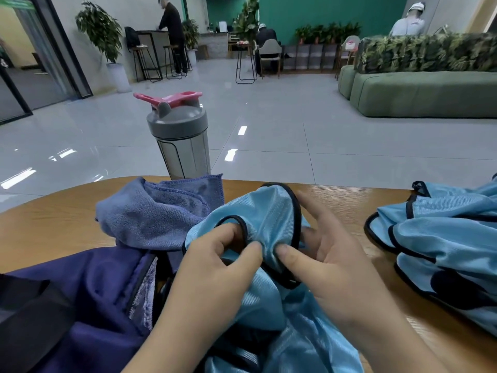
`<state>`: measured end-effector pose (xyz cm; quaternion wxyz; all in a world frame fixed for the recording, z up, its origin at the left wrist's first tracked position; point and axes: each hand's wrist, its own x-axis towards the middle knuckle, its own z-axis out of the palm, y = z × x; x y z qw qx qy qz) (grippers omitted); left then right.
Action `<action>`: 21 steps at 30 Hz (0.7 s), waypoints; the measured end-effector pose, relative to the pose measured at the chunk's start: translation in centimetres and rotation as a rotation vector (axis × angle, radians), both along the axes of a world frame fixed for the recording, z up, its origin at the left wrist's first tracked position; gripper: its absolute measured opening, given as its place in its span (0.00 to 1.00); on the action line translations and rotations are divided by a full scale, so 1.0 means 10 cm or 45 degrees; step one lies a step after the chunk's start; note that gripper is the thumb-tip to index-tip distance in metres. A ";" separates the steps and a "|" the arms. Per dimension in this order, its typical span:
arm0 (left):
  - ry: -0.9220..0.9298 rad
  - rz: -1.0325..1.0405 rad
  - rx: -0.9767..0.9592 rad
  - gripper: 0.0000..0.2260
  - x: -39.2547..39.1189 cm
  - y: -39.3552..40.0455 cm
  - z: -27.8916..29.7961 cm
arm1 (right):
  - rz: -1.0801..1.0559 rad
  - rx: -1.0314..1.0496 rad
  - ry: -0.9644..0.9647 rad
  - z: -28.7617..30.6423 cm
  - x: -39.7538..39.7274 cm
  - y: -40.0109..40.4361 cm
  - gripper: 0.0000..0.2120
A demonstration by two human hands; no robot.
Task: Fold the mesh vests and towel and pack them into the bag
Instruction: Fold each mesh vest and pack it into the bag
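Right now both hands are working the light-blue mesh vest (269, 219) at the near middle of the tabletop (53, 224): the left hand (215, 267) is pinching a bunched fold between thumb and fingers, while the right hand (330, 254) is pressing its thumb into the same fold, its fingers spread loosely behind the black-trimmed edge. That slick fabric is looking ready to slide out and undo the fold, and with the towel (156, 214) crumpled just beside it, the bag (88, 297) open at near left and the second vest (443, 238) waiting at right, a careless tug is risking snagging the towel along.
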<state>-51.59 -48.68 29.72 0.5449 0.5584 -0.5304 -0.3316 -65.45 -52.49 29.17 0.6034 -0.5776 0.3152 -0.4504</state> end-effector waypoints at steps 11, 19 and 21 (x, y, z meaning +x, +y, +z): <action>0.912 -0.035 0.216 0.08 0.06 0.02 0.19 | -0.314 -0.064 -0.126 0.05 -0.04 0.00 0.17; 0.578 0.143 0.359 0.20 0.09 -0.05 0.13 | -0.192 -0.032 -0.068 0.09 -0.08 0.03 0.20; 0.328 0.065 0.351 0.24 0.00 -0.01 0.15 | -0.085 -0.023 -0.040 0.12 -0.07 0.07 0.27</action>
